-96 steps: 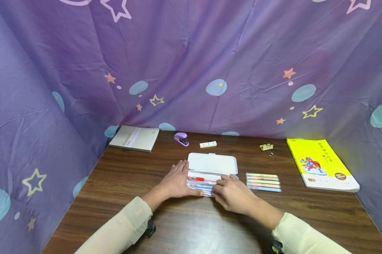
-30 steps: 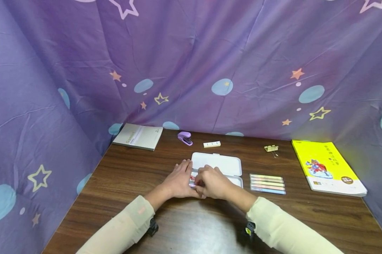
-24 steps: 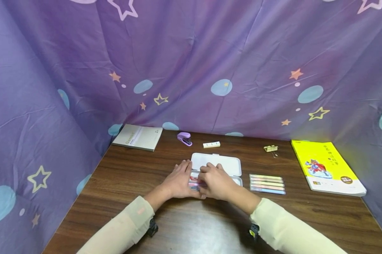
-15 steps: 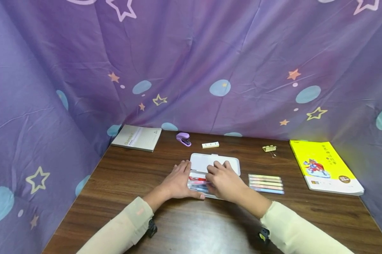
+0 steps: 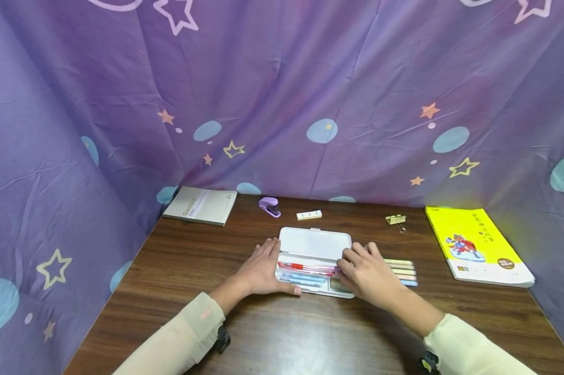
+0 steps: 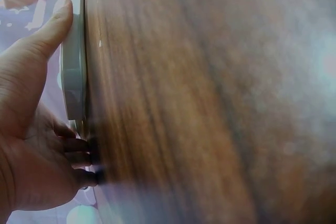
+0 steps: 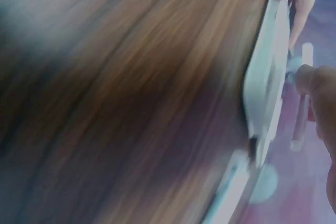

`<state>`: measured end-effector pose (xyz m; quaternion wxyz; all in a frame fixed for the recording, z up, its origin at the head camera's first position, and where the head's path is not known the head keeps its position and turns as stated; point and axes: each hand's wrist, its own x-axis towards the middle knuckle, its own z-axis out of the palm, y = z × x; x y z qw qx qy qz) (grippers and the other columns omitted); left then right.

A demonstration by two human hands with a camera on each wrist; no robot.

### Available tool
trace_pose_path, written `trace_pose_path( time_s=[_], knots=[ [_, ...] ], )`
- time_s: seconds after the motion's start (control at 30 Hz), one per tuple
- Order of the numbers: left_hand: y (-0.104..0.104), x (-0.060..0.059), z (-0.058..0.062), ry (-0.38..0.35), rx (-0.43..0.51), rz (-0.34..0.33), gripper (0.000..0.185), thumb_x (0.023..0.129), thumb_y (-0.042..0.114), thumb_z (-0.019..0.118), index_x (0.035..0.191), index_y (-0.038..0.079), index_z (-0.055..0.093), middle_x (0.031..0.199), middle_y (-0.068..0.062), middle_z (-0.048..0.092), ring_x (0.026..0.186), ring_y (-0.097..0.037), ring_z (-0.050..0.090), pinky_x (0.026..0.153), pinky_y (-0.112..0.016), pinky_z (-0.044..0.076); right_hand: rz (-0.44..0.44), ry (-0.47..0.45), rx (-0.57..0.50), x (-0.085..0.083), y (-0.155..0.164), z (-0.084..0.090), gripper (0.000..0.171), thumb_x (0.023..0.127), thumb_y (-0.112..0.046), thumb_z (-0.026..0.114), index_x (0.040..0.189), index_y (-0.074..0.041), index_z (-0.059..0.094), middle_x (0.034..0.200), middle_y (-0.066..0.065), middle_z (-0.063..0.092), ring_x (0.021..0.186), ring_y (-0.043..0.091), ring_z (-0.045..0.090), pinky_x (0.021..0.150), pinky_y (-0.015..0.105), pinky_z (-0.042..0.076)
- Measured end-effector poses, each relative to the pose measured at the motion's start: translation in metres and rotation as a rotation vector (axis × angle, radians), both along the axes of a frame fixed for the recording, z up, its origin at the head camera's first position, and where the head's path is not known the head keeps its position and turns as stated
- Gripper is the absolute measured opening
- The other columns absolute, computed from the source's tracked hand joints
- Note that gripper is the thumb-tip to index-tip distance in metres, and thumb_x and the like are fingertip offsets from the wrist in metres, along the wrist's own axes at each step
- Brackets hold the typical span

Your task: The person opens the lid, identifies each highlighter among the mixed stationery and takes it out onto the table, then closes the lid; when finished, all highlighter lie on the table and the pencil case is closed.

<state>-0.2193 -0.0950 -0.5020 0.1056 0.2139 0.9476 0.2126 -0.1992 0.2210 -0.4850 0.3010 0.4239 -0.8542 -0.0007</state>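
Observation:
A white pencil case point(image 5: 315, 242) lies open at the table's middle, lid flat toward the back, red pen point(image 5: 305, 267) and blue pens point(image 5: 303, 278) in its tray. My left hand point(image 5: 263, 268) grips the case's left end, thumb point(image 6: 50, 30) pressed along its edge point(image 6: 73, 77). At the case's right end my right hand point(image 5: 366, 271) has its fingers curled and seems to pinch the red pen's tip. The blurred right wrist view shows a fingertip point(image 7: 315, 85) against a pen beside the case point(image 7: 268, 77). My right hand hides part of a row of pastel highlighters point(image 5: 404, 271).
Along the back lie a grey notebook point(image 5: 200, 204), a purple stapler point(image 5: 269, 206), a small white strip point(image 5: 308, 214) and gold binder clips point(image 5: 395, 220). A yellow book point(image 5: 476, 245) lies at the right. Purple star-printed cloth walls in the wooden table point(image 5: 310, 333).
My right hand has slid from the case's left part along the pens to its right end, uncovering the pens. The left hand has stayed on the left end.

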Motion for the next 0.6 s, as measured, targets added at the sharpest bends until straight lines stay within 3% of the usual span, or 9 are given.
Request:
trace_pose_path(
  time_s=[0.4, 0.6],
  knots=[
    [0.0, 0.0, -0.002, -0.001, 0.001, 0.0, 0.149, 0.077, 0.085, 0.083, 0.176, -0.002, 0.014, 0.184, -0.026, 0.018, 0.173, -0.041, 0.015, 0.143, -0.055, 0.015, -0.077, -0.046, -0.051, 0.016, 0.077, -0.013, 0.034, 0.075, -0.016, 0.092, 0.104, -0.011, 0.077, 0.099, 0.003, 0.067, 0.091, 0.026, 0.058, 0.072, 0.042, 0.038],
    [0.0, 0.0, -0.002, 0.002, -0.004, -0.001, 0.149, 0.077, 0.086, 0.081, 0.175, -0.003, 0.014, 0.184, -0.026, 0.017, 0.174, -0.04, 0.014, 0.143, -0.055, 0.015, -0.083, -0.055, -0.06, 0.023, 0.105, -0.026, 0.02, 0.089, -0.024, 0.076, 0.105, -0.012, 0.077, 0.098, 0.003, 0.07, 0.09, 0.026, 0.059, 0.073, 0.045, 0.04]
  ],
)
